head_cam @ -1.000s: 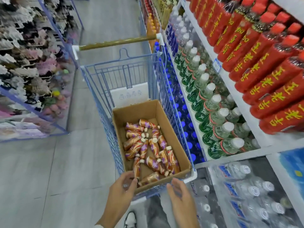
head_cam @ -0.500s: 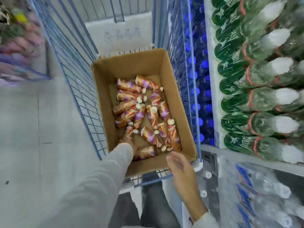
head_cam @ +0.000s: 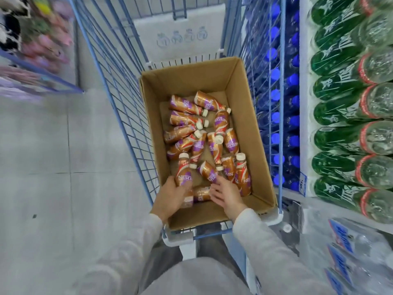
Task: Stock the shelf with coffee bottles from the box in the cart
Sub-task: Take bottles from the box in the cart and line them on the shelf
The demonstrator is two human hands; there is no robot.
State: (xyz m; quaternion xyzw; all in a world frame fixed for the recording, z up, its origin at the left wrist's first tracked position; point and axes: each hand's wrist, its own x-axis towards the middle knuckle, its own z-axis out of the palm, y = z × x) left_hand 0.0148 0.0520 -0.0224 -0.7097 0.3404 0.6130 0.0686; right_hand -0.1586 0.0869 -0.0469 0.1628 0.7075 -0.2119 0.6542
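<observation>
Since before, the right hand [head_cam: 226, 193] had entered the box [head_cam: 251, 116], fingers spread over loose bottles [head_cam: 221, 122]; the left hand [head_cam: 170, 194] gripped one coffee bottle [head_cam: 184, 177] near-left. Cart mesh [head_cam: 268, 92] stood between box and right-side shelf [head_cam: 305, 103] of green bottles [head_cam: 331, 90].

head view; looks steeply down; close over box [head_cam: 242, 99]; single view
</observation>
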